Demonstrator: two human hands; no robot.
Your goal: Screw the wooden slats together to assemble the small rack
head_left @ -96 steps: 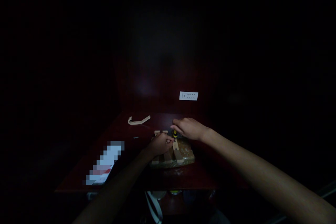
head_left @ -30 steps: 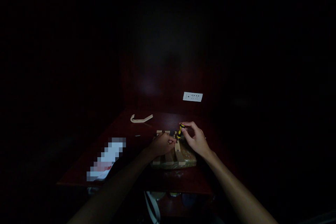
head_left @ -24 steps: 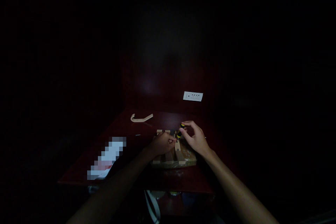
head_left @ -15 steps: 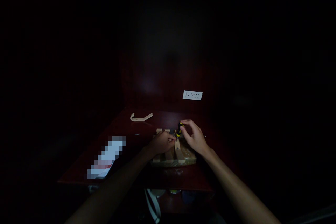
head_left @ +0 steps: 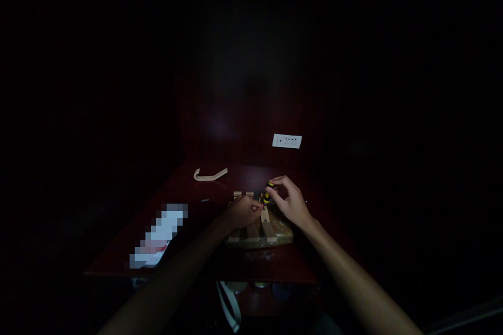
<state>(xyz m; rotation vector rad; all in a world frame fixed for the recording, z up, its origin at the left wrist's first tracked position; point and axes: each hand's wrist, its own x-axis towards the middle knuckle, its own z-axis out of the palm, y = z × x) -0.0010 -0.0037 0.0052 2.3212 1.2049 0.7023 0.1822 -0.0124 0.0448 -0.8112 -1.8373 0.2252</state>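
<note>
My right hand (head_left: 293, 203) grips a short black-and-yellow screwdriver (head_left: 267, 198) by its handle, fingertips near the top. The screwdriver stands almost upright, tip down on a pale wooden hook piece (head_left: 265, 215). A dark round spot, a screw head or hole, shows lower on that piece. My left hand (head_left: 244, 213) is closed in a pinch beside the screwdriver's tip; what it pinches is too small to make out. Both hands are over wooden slats (head_left: 269, 233), which lie on a block wrapped in clear film (head_left: 257, 244). My left hand hides part of the slats.
A loose wooden hook (head_left: 211, 176) lies at the back left of the dark red table (head_left: 188, 256). Nearer are a small screw-like metal piece (head_left: 205, 200) and a blurred white sheet or packet (head_left: 163, 230). A white socket plate (head_left: 287, 141) is on the wall. A pale strap (head_left: 230, 306) hangs below.
The screwdriver has turned or tilted slightly in my right hand, its tip staying at the same spot. My left hand keeps its place. The whole view has shifted a little.
</note>
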